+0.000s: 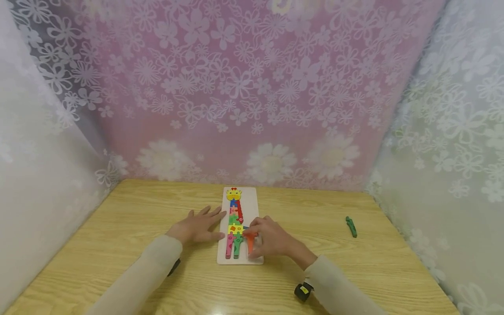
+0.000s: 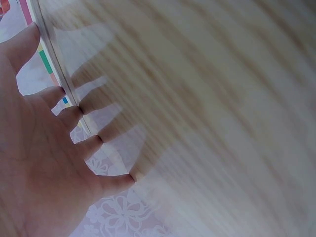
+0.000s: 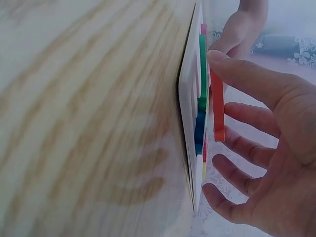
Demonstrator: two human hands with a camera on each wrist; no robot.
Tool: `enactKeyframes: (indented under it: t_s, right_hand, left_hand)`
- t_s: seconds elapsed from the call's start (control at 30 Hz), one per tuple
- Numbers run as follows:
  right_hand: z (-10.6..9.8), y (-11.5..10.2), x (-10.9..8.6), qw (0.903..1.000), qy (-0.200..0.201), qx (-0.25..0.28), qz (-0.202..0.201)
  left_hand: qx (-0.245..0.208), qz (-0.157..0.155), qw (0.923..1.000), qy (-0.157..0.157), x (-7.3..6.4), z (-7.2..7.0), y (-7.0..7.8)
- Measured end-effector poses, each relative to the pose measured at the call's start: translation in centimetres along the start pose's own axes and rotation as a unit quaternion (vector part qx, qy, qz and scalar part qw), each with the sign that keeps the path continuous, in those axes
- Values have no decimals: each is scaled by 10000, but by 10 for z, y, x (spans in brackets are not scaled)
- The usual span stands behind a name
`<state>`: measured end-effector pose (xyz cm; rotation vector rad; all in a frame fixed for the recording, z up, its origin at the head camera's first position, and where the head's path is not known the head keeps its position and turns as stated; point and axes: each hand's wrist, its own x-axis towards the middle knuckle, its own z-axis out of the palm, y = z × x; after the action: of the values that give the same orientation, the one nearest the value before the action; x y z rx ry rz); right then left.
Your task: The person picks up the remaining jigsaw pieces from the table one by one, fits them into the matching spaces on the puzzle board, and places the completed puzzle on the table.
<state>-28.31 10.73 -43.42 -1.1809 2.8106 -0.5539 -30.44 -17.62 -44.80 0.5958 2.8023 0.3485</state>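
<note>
A white puzzle board [image 1: 250, 201] lies on the table with a giraffe made of coloured pieces; its yellow head [image 1: 234, 194] is at the far end. Between thumb and fingers, my right hand [image 1: 272, 238] pinches an orange puzzle piece [image 3: 217, 106]. That piece is just above the board's near right part, apart from the green leg piece [image 1: 237, 246] beside it. A blue piece [image 3: 199, 129] sits on the board, partly hidden by the right hand in the head view. With fingers spread, my left hand [image 1: 198, 227] touches the board's left edge.
A dark green piece [image 1: 351, 227] lies alone on the wooden table [image 1: 307, 210], well to the right of the board. Floral curtains [image 1: 236, 87] hang behind the table and along both sides. A black wrist device [image 1: 303, 291] is strapped at the right sleeve.
</note>
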Motion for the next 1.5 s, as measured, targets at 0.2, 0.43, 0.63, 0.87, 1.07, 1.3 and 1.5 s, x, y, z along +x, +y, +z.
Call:
enactKeyframes:
  t_s: [0.2, 0.43, 0.63, 0.87, 1.07, 1.3, 1.5]
  right_hand:
    - [4, -3, 0, 9999, 22, -114, -44]
    - [6, -4, 1, 9994, 129, -292, -129]
    - [6, -6, 3, 9995, 82, -302, -75]
    - [6, -6, 3, 9996, 75, -282, -39]
    - [7, -3, 3, 9994, 138, -330, 29]
    - [6, -1, 5, 9995, 141, -265, 66]
    - [2, 2, 3, 9997, 70, -245, 51]
  left_hand:
    - [-44, -39, 10000, -40, -1, 1, 0]
    - [-28, -60, 10000, -20, 0, 0, 0]
    - [15, -46, 10000, -41, -1, -1, 0]
    - [-54, -100, 9999, -86, -3, -2, 2]
    - [-20, -70, 10000, -56, -2, -3, 2]
    - [-37, -1, 10000, -28, -4, -7, 3]
    - [-91, 7, 10000, -38, -3, -2, 2]
